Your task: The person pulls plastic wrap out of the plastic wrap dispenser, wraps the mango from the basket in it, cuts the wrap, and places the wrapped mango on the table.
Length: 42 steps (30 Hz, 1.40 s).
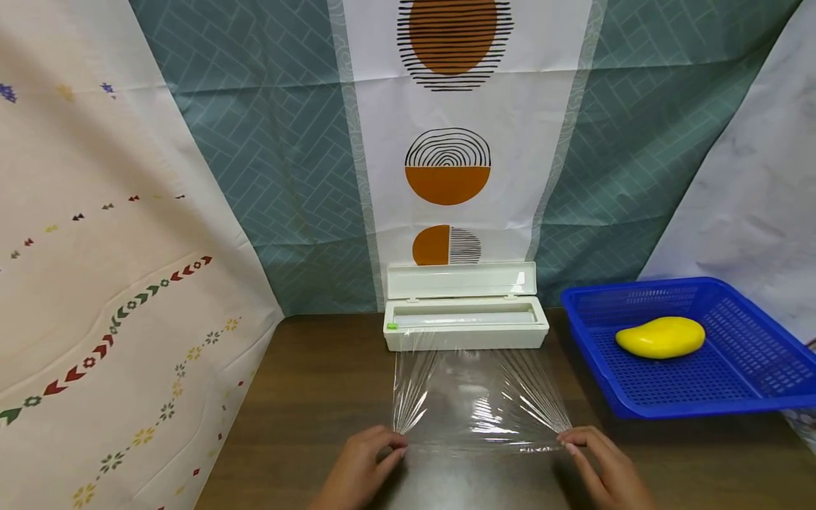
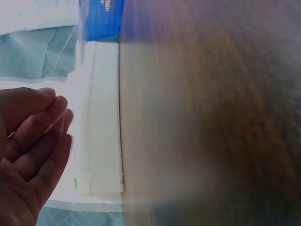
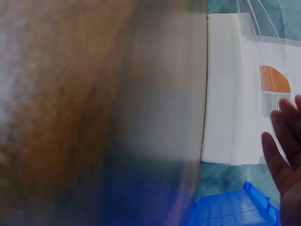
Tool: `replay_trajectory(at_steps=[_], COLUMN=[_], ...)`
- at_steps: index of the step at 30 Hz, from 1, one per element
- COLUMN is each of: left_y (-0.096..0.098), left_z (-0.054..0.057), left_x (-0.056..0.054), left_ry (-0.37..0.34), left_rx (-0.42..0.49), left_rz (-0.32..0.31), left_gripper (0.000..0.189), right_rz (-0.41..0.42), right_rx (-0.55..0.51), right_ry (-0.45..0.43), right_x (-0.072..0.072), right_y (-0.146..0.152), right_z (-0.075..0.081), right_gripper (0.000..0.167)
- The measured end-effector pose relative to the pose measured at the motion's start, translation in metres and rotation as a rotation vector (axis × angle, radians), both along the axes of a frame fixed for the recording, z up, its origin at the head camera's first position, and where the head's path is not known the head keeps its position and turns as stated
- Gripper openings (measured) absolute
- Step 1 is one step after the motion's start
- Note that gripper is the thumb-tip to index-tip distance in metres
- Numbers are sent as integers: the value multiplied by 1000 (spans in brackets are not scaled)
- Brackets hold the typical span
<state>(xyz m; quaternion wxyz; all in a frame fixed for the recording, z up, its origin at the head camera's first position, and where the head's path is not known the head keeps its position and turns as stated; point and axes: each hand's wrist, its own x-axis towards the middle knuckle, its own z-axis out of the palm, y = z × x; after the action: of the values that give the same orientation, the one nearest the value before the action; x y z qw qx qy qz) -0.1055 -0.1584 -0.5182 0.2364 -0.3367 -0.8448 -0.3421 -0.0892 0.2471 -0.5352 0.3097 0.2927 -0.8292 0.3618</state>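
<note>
A sheet of clear plastic wrap [image 1: 465,397] stretches toward me out of a white wrap dispenser [image 1: 465,336], whose lid [image 1: 462,280] stands raised at the back. At the sheet's near left corner, my left hand [image 1: 366,460] pinches the film between thumb and fingers. My right hand [image 1: 602,464] pinches the near right corner the same way. Creases fan out from both corners. In the left wrist view the left hand [image 2: 35,141] shows thumb and fingertips close together. Only part of the right hand [image 3: 287,146] enters the right wrist view.
To the right of the dispenser sits a blue plastic basket [image 1: 685,407] with a yellow mango-shaped fruit [image 1: 663,338] inside. The brown wooden table [image 1: 268,439] lies under everything. Patterned cloths, including a teal one [image 1: 306,177], hang behind and at the sides.
</note>
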Motion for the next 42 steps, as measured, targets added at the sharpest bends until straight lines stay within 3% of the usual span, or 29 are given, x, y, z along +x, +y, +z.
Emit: replay_trajectory(at_steps=[3, 6, 8, 16, 23, 30, 38, 42], left_y=[-2, -4, -5, -8, -9, -14, -10, -9], left_z=[5, 10, 13, 21, 25, 23, 6, -2], left_x=[1, 2, 3, 5, 9, 7, 4, 0], left_ry=[71, 116, 127, 150, 86, 100, -16, -33], left_rx=[-2, -9, -19, -52, -93, -171, -229, -258], left_rz=[-13, -5, 8, 11, 66, 37, 17, 14], left_gripper=[26, 29, 32, 40, 43, 36, 27, 23], right_rz=[53, 71, 70, -4, 53, 28, 75, 62], right_rx=[-51, -100, -118, -89, 13, 191, 284, 334], right_ry=[58, 119, 139, 207, 278, 228, 118, 97], right_x=[-2, -4, -4, 0, -5, -2, -6, -9], right_y=[-1, -2, -3, -1, 9, 17, 20, 19], right_z=[0, 1, 2, 6, 12, 11, 1, -5], right_gripper=[6, 34, 40, 43, 39, 39, 33, 24])
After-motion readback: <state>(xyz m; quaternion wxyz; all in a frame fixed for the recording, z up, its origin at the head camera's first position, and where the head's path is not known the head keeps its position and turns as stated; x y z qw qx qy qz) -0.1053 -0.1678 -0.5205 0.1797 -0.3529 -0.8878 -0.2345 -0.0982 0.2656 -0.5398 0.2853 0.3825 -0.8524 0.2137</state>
